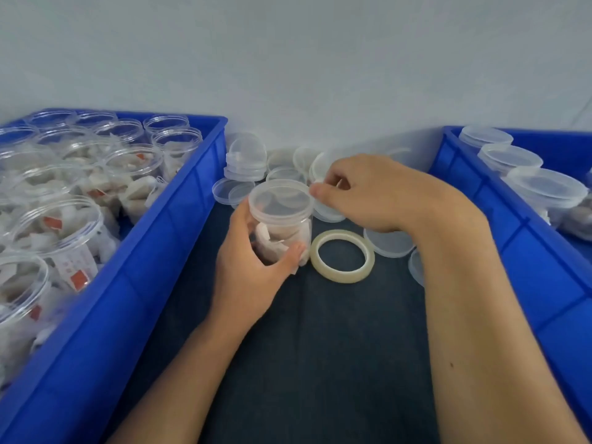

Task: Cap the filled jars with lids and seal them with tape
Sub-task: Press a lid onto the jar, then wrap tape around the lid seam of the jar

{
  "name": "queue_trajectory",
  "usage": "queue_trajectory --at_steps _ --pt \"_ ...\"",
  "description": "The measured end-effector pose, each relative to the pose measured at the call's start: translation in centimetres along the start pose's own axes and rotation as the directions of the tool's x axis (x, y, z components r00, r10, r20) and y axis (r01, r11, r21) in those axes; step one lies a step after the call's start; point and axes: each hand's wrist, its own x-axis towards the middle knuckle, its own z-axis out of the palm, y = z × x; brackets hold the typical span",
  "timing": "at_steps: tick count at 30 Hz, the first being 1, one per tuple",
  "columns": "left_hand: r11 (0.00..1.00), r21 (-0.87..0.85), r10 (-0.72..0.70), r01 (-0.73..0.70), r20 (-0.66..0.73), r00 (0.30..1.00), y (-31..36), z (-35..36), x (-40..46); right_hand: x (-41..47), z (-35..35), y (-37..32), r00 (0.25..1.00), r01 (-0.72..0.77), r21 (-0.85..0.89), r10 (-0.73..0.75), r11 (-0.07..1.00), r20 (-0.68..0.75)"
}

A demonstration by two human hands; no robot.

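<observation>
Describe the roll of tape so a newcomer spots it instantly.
Look at the dark cloth between the two blue plastic crates. Right of the lidded clear jar held by the left hand lies the yellowish translucent tape roll, the only open ring among solid lids.

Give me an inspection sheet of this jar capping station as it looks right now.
Surface: dark cloth between two bins.
Job's things: jar upright with lid on; tape roll flat beside it; loose lids piled behind.
Clutter: left blue bin of open filled jars; right blue bin of capped jars.
Grippers: left hand grips the jar; right hand pinches at the lid's rim.
Cables: nothing seen.
Surroundings: plain pale wall.
</observation>
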Motion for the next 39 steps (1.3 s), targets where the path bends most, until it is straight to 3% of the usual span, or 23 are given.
queue_trajectory --at_steps 7,10,15,17,19,21,22,24,27,30,34,39 --pt "1.0 -0.021 -0.018 0.018 -0.026 1.0 0.3 -0.1 0.2 -0.9 6.5 2.1 0.975 0.002 -0.152 0.032 0.988 0.222" --pt "0.999 -0.025 -0.032 0.031 -0.021 0.999 0.3 -0.2 0.1 -1.1 8.4 2.7 0.99 -0.015 -0.144 0.034 0.989 0.134" --pt "0.999 0.028 -0.022 0.022 0.002 1.0 0.4 -0.1 0.2 -2.6 10.2 3.7 0.984 -0.04 -0.048 0.031 0.998 -0.174" --pt "0.996 0.084 -0.026 0.026 -0.01 1.0 1.0 0.1 0.0 -2.9 10.2 3.4 0.956 -0.051 0.177 0.099 0.983 -0.276" --pt "0.989 0.142 0.04 -0.029 -0.074 0.996 1.6 0.1 -0.3 -3.3 10.2 2.4 0.92 0.0 0.559 0.219 0.829 -0.324" --pt "0.955 0.223 0.232 -0.194 -0.16 0.959 2.4 0.0 -0.5 -3.9 10.4 1.5 0.875 0.059 0.746 0.325 0.663 -0.359" --pt "0.921 0.263 0.342 -0.288 -0.188 0.921 2.6 0.0 -0.5 -4.1 10.6 1.1 0.857 0.096 0.765 0.338 0.636 -0.389" --pt "0.851 0.313 0.495 -0.421 -0.214 0.842 3.0 0.2 -0.5 -4.6 11.0 0.5 0.833 0.181 0.74 0.299 0.648 -0.466" --pt "0.806 0.342 0.568 -0.484 -0.216 0.794 3.4 0.6 -0.6 -4.9 11.4 -0.1 0.821 0.268 0.655 0.189 0.706 -0.538" --pt "0.799 0.374 0.568 -0.471 -0.213 0.795 3.7 0.4 -0.7 -5.1 11.4 -0.5 0.818 0.326 0.481 0.013 0.814 -0.575" --pt "0.811 0.379 0.541 -0.447 -0.193 0.818 4.0 0.4 -0.7 -5.4 11.3 -0.9 0.746 0.44 0.207 -0.227 0.874 -0.626" --pt "0.824 0.378 0.518 -0.421 -0.202 0.831 3.8 0.8 -1.0 -5.3 11.4 -0.8 0.746 0.43 0.135 -0.267 0.893 -0.61"
